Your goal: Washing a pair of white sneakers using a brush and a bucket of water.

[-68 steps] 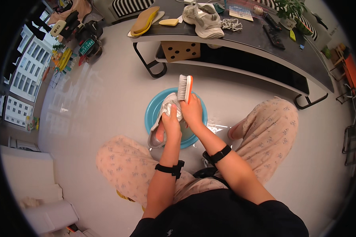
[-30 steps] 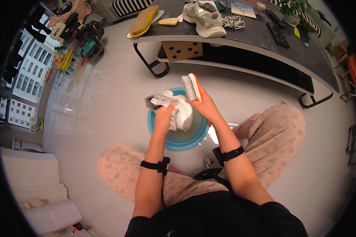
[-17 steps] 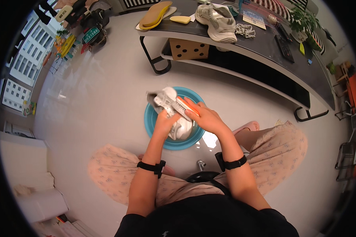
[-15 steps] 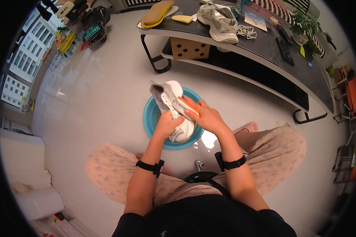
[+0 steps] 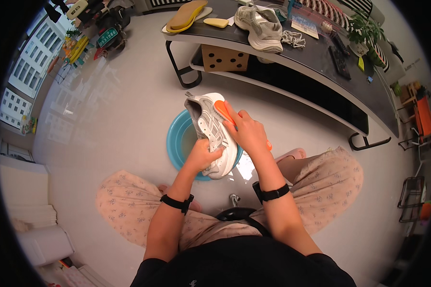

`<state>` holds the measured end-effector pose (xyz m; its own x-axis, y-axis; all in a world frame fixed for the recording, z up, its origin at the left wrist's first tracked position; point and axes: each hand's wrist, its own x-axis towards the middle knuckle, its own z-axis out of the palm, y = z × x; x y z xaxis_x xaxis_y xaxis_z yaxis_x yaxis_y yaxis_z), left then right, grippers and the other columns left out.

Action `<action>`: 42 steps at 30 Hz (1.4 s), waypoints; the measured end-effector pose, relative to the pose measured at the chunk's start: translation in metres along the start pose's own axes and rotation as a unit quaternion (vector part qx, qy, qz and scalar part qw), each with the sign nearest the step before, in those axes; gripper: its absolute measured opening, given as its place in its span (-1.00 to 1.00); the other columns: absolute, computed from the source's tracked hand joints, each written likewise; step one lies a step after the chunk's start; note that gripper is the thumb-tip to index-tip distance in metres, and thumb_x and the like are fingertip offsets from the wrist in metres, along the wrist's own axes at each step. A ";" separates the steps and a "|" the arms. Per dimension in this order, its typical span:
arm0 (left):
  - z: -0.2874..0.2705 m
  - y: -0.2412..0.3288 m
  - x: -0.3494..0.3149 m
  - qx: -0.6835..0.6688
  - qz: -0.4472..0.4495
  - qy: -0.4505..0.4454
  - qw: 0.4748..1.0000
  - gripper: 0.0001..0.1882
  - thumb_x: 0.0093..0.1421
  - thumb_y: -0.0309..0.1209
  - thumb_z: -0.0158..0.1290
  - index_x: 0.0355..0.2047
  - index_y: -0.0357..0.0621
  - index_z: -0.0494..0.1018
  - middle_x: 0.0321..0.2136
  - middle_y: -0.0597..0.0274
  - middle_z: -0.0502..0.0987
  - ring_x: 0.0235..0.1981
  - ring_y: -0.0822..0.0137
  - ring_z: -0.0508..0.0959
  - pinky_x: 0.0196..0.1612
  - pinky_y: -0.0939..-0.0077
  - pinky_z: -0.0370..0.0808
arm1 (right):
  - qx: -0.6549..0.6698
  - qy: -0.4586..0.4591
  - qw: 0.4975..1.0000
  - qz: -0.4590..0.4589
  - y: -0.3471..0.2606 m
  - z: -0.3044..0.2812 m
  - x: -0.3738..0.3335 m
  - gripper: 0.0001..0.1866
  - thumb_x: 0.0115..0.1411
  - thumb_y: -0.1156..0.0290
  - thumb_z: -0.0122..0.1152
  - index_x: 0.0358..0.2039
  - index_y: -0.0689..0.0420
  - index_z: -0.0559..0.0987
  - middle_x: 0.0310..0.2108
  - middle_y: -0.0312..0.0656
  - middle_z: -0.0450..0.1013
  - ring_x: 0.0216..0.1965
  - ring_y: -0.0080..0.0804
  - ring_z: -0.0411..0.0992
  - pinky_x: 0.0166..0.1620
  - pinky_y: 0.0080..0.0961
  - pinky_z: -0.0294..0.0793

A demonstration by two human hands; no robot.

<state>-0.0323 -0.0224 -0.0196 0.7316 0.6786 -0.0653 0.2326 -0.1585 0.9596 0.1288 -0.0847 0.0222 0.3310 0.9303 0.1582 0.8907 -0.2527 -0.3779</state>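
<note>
A green number plate point(image 5: 107, 38) on the scooter point(image 5: 117, 21) bears one legible row of white characters. Print on the booklet point(image 5: 305, 27) near the far edge of the coffee table point(image 5: 316, 51) is too small to read.

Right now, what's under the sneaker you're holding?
The blue basin. Its left part shows; the white sneaker and the left hand cover much of its inside, hiding what's there.
</note>
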 end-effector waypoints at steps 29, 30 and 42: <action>0.013 0.017 -0.007 0.079 0.071 -0.049 0.993 -0.75 -0.12 -0.41 0.09 -0.47 -0.39 0.45 -0.50 -0.10 0.48 -0.45 0.08 0.51 -0.33 0.35 0.41 | 0.007 0.072 0.997 0.040 0.014 0.004 0.000 -0.43 0.09 0.12 0.06 0.14 -0.29 0.21 -0.45 -0.16 0.39 -0.57 -0.17 0.41 -0.50 -0.36 0.44; 0.014 0.016 -0.007 0.136 0.111 -0.056 0.983 -0.77 -0.12 -0.42 0.09 -0.48 -0.38 0.46 -0.51 -0.10 0.49 -0.47 0.09 0.51 -0.35 0.35 0.41 | 0.000 0.088 0.994 0.072 0.017 0.006 0.003 -0.44 0.08 0.12 0.06 0.14 -0.30 0.22 -0.45 -0.16 0.39 -0.56 -0.17 0.41 -0.48 -0.35 0.43; 0.004 0.012 -0.001 0.123 0.111 0.003 0.986 -0.84 -0.11 -0.47 0.09 -0.53 -0.35 0.46 -0.60 0.00 0.50 -0.58 0.21 0.50 -0.45 0.40 0.40 | 0.042 0.067 0.997 0.026 0.002 -0.007 -0.002 -0.44 0.06 0.14 0.07 0.12 -0.34 0.26 -0.47 -0.17 0.37 -0.52 -0.18 0.40 -0.46 -0.34 0.40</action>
<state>-0.0273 -0.0282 -0.0090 0.7782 0.6118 0.1419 0.2154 -0.4722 0.8548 0.1325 -0.0891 0.0272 0.4196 0.8710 0.2555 0.8439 -0.2707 -0.4631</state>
